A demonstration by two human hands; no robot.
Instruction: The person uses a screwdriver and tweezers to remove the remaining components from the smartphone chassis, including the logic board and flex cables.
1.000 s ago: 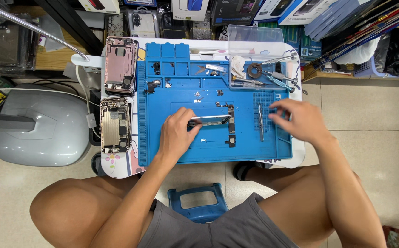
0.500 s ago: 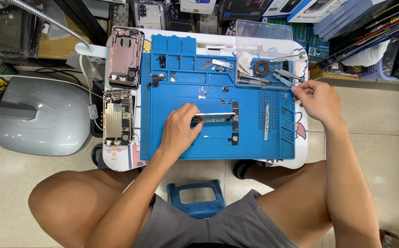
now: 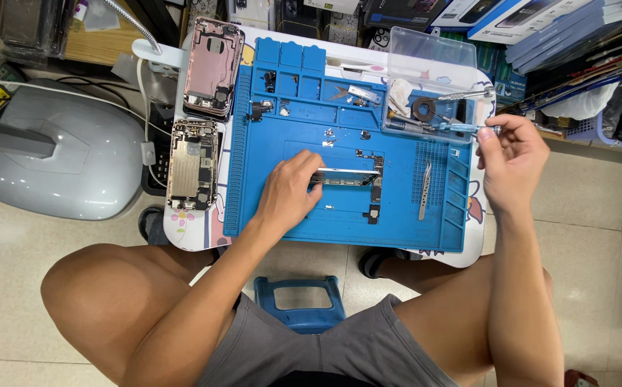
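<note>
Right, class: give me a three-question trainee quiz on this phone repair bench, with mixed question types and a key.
1. True or false: the left hand rests on the circuit board on the blue mat.
2. What lies right of the board? A tweezers B scissors C hammer
3. Fill in: the right hand holds a ____ beside the clear tray.

Key: 1 true; 2 A, tweezers; 3 screwdriver.

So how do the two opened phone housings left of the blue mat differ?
The upper housing is pink and looks largely stripped, with flat bare metal showing; the lower housing is silver-gold and crowded with parts. The upper one lies slightly tilted, its right edge against the blue mat; the lower one sits straighter, just off it. Both lie open side up, untouched by either hand.
</note>
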